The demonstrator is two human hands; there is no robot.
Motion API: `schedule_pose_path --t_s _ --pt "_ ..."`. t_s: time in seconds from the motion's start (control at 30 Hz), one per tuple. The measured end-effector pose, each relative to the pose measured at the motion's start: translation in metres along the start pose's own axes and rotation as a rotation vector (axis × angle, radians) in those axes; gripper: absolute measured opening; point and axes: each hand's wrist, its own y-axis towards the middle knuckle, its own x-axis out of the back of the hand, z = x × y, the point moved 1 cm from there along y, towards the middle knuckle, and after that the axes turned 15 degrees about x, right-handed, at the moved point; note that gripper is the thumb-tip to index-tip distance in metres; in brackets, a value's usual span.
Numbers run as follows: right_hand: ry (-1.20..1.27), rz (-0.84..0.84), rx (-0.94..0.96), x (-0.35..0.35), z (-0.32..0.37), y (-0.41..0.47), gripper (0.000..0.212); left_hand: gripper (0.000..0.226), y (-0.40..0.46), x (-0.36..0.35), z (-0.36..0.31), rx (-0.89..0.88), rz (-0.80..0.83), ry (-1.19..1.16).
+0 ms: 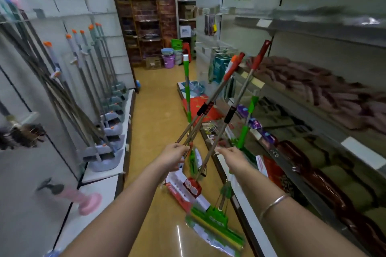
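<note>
Head view: left hand [173, 157] had its fingers curled round a pair of steel mop poles [205, 108], gripping them low on the shafts. Right hand [230, 156] was closed round a single steel pole [229, 115] at about the same height. A silver bangle [273, 202] sat on that forearm.

- All three poles slanted up and to the right, mid-aisle, and crossed just above the hands. The pair's orange-red caps reached the edge of the right shelving [313, 29], and the single pole's red grip stood higher and further right.
- Black collars sat mid-shaft on both sets.
- Red mop head [192, 186] was low, just below and between the hands. Couldn't tell which pole it belonged to.
- Green sponge mop head [215, 220] lay nearer on the yellow floor [150, 131], close to the right shelf base.
- Green-handled mop [187, 81] stood upright further down the aisle.
- Left wall had a row of grey mops [108, 115] leaning on the panel, with a pink plunger [83, 200] nearer.
- Far end had stacked buckets [168, 56].

The frame was motion-blurred, so finger detail was soft.
</note>
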Motion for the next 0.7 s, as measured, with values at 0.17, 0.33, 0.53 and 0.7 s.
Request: schedule_pose_path --t_s 0.17,0.33,0.53,0.7 --pt "0.008 -0.01 -0.044 -0.015 -0.009 0.09 0.029 0.018 0.086 -0.004 -0.049 -0.021 0.049 0.063" --pt "0.039 -0.08 -0.061 -0.011 -0.014 0.188 0.054 0.028 0.173 -0.026 -0.108 -0.015 0.101 0.159" --pt "0.046 -0.203 -0.124 0.02 -0.018 0.259 0.055 0.019 0.243 -0.073 -0.174 -0.029 0.227 0.286" --pt "0.121 -0.343 -0.219 0.05 -0.036 0.295 0.042 0.016 0.287 -0.121 -0.2 -0.059 0.384 0.408"
